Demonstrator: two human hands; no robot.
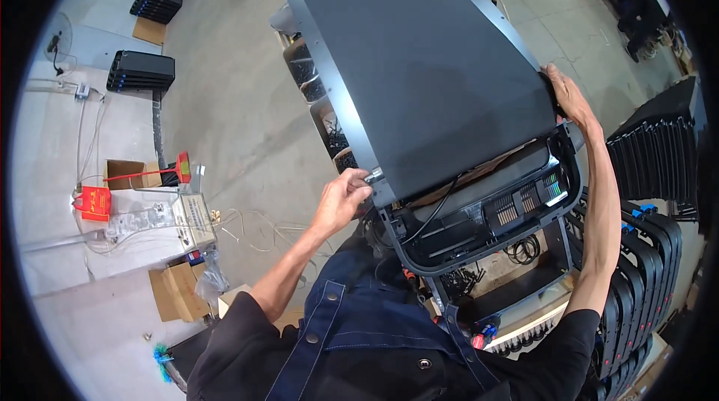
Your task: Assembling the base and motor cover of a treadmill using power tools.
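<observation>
A treadmill with a wide black belt (434, 64) and silver side rails (329, 64) lies in front of me. At its near end a black plastic housing (442, 229) is open, with vents, a cable and a bit of green inside. My left hand (343, 197) pinches a small silver metal piece (374, 175) at the near end of the left rail. My right hand (571, 98) is closed round the right edge of the treadmill, near the end of the right rail. Its thumb shows, while the other fingers are mostly hidden.
Below the housing is a bin (517, 281) with black cables and small parts. Black frames (636, 274) and stacked dark panels (655, 150) stand at my right. At left are a red bag (93, 203), an open carton (178, 292) and black stacked units (141, 70). Loose wires (258, 232) trail on the floor.
</observation>
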